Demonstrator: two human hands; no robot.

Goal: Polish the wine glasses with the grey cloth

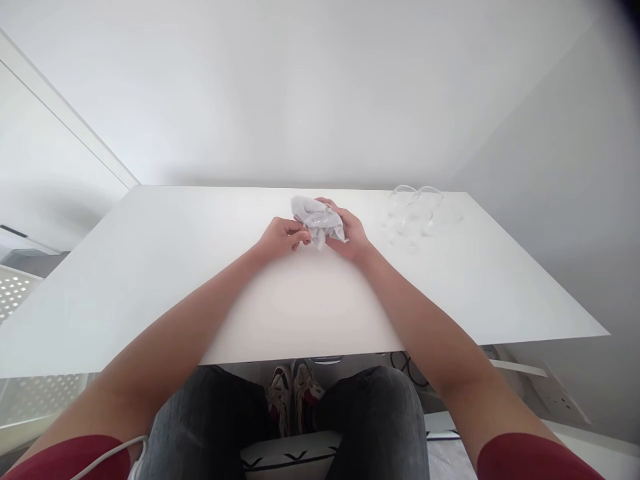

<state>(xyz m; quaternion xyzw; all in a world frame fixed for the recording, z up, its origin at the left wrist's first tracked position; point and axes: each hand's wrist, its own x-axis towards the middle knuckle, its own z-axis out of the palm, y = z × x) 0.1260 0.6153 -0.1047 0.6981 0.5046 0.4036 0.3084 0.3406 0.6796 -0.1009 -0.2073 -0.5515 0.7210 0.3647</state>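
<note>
A crumpled pale grey cloth [316, 219] is held over the far middle of the white table [150, 280]. My right hand [350, 235] is wrapped round the cloth from the right, and something clear may be inside it, though I cannot make it out. My left hand [284, 235] pinches the cloth's left edge with closed fingers. Both forearms reach forward across the table from the near edge.
Several clear glass vessels [417, 210] stand together at the table's far right, a short way right of my right hand. White walls close in behind and to the right. Under the table are my knees, shoes [293, 393] and some cables.
</note>
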